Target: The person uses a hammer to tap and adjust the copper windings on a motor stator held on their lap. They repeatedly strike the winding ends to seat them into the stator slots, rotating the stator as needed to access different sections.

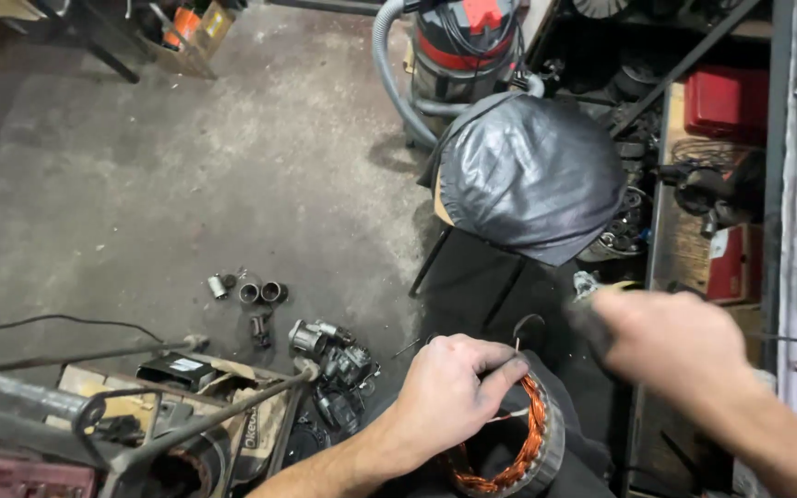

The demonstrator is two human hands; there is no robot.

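A round metal stator ring with copper windings rests on my lap at the bottom centre. My left hand lies over its near rim, thumb and fingers pinching the windings by a thin wire lead. My right hand hovers above and to the right of the ring, blurred by motion, fingers curled around a small pale tool whose tip pokes out to the left; what kind of tool it is cannot be made out.
A stool with a black leather seat stands just ahead. Small metal sleeves and motor parts lie on the concrete floor to the left. A red-and-grey shop vacuum stands behind; cluttered shelving lines the right.
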